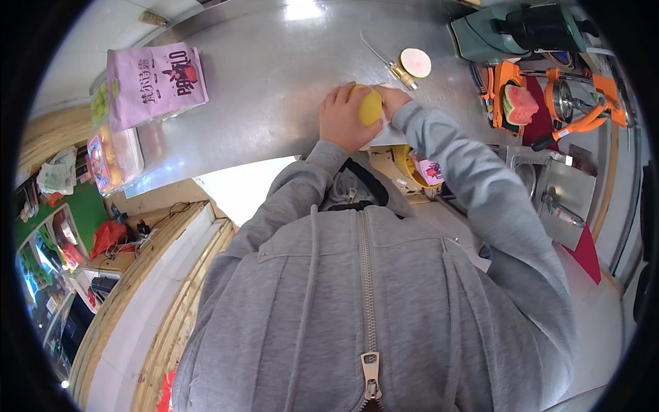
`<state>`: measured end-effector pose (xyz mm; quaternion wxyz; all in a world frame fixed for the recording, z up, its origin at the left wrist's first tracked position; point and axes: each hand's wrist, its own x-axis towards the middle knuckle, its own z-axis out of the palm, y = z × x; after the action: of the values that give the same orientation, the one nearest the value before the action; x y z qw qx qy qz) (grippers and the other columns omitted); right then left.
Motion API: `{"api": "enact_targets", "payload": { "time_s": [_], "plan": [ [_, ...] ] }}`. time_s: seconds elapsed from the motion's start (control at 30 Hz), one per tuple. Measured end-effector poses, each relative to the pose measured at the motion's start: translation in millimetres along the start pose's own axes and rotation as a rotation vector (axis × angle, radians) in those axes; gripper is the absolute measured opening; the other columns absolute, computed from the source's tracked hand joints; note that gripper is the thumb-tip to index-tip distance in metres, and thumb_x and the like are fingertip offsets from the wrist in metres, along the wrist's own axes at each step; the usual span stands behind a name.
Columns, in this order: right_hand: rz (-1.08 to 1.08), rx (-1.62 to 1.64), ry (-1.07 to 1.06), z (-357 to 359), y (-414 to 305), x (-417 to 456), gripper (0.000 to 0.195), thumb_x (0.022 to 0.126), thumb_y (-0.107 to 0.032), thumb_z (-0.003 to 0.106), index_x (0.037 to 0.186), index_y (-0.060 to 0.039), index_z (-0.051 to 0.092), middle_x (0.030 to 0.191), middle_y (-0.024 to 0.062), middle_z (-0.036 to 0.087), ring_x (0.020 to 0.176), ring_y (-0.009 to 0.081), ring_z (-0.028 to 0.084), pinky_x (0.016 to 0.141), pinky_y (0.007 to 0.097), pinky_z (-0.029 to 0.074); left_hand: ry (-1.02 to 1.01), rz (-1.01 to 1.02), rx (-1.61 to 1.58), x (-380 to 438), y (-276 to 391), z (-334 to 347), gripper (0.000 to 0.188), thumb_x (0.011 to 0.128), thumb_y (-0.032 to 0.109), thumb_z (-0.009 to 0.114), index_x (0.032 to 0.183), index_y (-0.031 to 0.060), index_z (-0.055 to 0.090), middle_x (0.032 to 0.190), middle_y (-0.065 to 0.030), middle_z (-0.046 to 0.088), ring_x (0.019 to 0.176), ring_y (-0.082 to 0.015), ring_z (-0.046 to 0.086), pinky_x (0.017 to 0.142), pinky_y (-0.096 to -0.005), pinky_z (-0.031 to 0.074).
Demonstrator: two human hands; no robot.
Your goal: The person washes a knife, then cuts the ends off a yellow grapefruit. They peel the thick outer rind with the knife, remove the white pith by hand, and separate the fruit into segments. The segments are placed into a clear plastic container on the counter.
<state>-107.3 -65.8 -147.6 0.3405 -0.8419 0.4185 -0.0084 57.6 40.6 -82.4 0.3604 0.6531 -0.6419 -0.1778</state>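
Note:
My left hand (344, 119) is wrapped over a yellow-skinned fruit that looks like a pomelo (371, 107), held low over the steel table near its front edge. On the fruit's right side, my right hand (394, 101) grips it, with those fingertips hidden. Pale whitish rind or pulp shows below and beside the fruit. Just beyond my right hand lies a thin curved tool with a wooden handle (403, 75), its narrow metal end pointing away to the left. Touching that handle is a round cut slice of rind (415, 63), its pale pink-white inner side facing up.
A pink printed bag (154, 85) lies at the table's left end, over green grapes (100, 100) and beside a pack of yellow fruit (110, 159). To the right are an orange manual press (571, 110), a watermelon piece (521, 105) and a green-and-black appliance (515, 33). Below the table sits a yellow bin (404, 160).

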Motion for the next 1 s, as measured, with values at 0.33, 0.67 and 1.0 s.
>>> {"api": "enact_targets", "payload": {
  "time_s": [0.33, 0.67, 1.0],
  "plan": [
    [0.338, 1.078, 0.410, 19.3, -74.9, 6.7, 0.028, 0.095, -0.032, 0.056, 0.098, -0.0053, 0.063, 0.068, 0.0022, 0.058, 0.044, 0.0146, 0.052, 0.037, 0.0279, 0.037, 0.175, -0.320, -0.567, -88.9, -73.7, -40.4, 0.086, 0.070, 0.025, 0.082, 0.138, 0.0087, 0.031, 0.138, -0.0179, 0.038, 0.124, -0.0329, 0.046, 0.102, -0.0447, 0.041],
    [0.417, 1.220, 0.384, -15.1, -94.7, 31.3, 0.046, 0.089, -0.037, 0.066, 0.124, -0.0084, 0.053, 0.094, 0.0100, 0.062, 0.065, 0.0184, 0.057, 0.055, 0.0326, 0.049, -0.251, -1.164, -1.163, -55.5, -86.5, -86.2, 0.081, 0.083, 0.068, 0.054, 0.140, 0.0124, 0.038, 0.117, -0.0116, 0.061, 0.097, -0.0271, 0.067, 0.073, -0.0392, 0.060],
    [0.184, 0.316, -0.090, -16.3, -93.7, -15.1, 0.066, 0.086, -0.059, 0.059, 0.121, -0.0023, 0.057, 0.099, 0.0161, 0.066, 0.090, 0.0245, 0.064, 0.078, 0.0327, 0.050, -0.063, -0.109, -0.324, -42.6, -59.9, -65.9, 0.086, 0.073, 0.027, 0.081, 0.140, 0.0031, 0.032, 0.137, -0.0185, 0.041, 0.122, -0.0338, 0.048, 0.101, -0.0399, 0.042]
  ]
}}
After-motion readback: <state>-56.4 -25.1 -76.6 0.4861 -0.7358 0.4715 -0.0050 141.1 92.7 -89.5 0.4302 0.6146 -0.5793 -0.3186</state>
